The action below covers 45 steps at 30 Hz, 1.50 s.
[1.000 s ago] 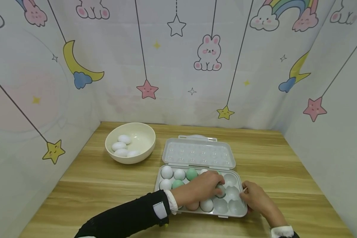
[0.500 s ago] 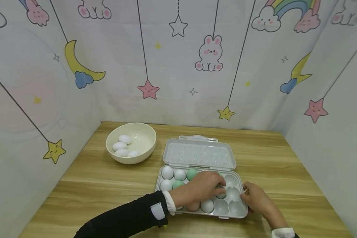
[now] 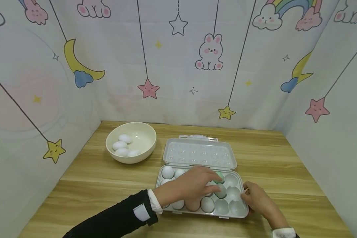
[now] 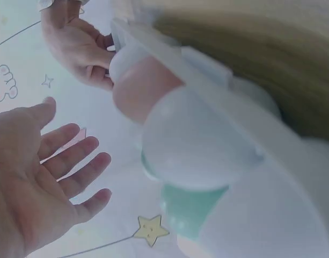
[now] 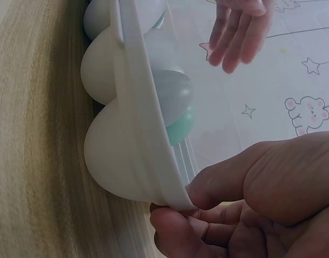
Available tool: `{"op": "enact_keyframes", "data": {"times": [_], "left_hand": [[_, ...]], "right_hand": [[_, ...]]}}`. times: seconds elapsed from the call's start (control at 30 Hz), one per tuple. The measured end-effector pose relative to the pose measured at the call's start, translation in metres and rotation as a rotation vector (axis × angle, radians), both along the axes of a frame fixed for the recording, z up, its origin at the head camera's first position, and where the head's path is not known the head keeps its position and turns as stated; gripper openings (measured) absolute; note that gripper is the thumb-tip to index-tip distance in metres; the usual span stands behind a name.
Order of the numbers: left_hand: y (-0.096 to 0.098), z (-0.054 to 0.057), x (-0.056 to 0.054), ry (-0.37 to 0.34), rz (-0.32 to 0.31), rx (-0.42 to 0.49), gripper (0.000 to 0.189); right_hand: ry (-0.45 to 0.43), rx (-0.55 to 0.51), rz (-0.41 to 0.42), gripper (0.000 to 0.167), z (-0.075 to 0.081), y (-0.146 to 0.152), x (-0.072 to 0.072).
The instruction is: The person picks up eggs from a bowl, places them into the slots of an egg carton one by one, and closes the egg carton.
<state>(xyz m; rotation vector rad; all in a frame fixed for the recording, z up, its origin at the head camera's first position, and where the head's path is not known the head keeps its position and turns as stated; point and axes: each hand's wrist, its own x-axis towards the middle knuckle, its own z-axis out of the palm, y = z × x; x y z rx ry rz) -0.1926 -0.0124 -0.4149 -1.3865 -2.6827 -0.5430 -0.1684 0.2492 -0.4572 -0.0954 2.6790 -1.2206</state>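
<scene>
My left hand (image 3: 190,185) hovers over the egg box (image 3: 235,207) with fingers stretched out and nothing held. Just beyond its fingertips, a grey-green egg (image 3: 221,191) sits in a middle-row cup, in front of a green egg (image 3: 219,177) in the back row. White eggs fill cups to the left; a brownish egg (image 4: 145,88) shows in the left wrist view. My forearm and hand hide part of the rows. My right hand (image 3: 259,200) pinches the box's right rim between thumb and fingers. Several cups at the right end hold no egg.
The box's clear lid (image 3: 199,152) lies open behind it. At the back left, a cream bowl (image 3: 147,147) holds several white eggs (image 3: 119,145). Cloth walls (image 3: 178,66) with cartoon prints enclose the wooden table (image 3: 261,148) at the back and sides.
My left hand has let go of the grey-green egg, spread its fingers and drawn back to the left. The egg stays in its cup. My right hand keeps its hold on the rim.
</scene>
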Motion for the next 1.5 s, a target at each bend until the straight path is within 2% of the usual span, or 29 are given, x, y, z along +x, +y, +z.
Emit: {"op": "enact_keyframes", "data": {"times": [0.2,0.37,0.57,0.77,0.93,1.03,1.23,1.4,1.5], "left_hand": [[-0.022,0.015,-0.001,0.034,0.066,-0.062,0.047],[-0.044,0.025,-0.006,0.027,0.12,-0.056,0.052],[-0.073,0.034,-0.016,0.052,0.195,-0.023,0.057],[-0.108,0.041,-0.024,0.083,0.268,-0.016,0.058],[-0.142,0.043,-0.033,0.132,0.349,-0.004,0.058],[-0.165,0.046,-0.039,0.138,0.407,0.005,0.057],[-0.211,0.052,-0.055,0.095,0.531,-0.021,0.057],[-0.243,0.048,-0.072,0.013,0.621,-0.025,0.057],[-0.256,0.044,-0.081,-0.047,0.654,-0.028,0.057]], "right_hand": [[-0.015,0.015,-0.009,0.019,0.0,0.0,-0.001],[-0.028,0.014,-0.006,0.018,0.0,0.0,-0.002],[-0.02,0.005,0.001,0.017,0.001,0.0,-0.001],[-0.032,0.011,-0.001,0.016,0.003,0.0,-0.002],[-0.02,0.012,-0.001,0.015,0.003,0.0,-0.001],[-0.01,0.016,0.004,0.015,0.003,-0.001,-0.001],[-0.033,0.026,-0.011,0.016,0.006,-0.003,0.0],[-0.042,0.057,-0.017,0.014,0.008,-0.005,-0.001],[-0.046,0.087,-0.02,0.013,0.009,-0.006,-0.003]]}}
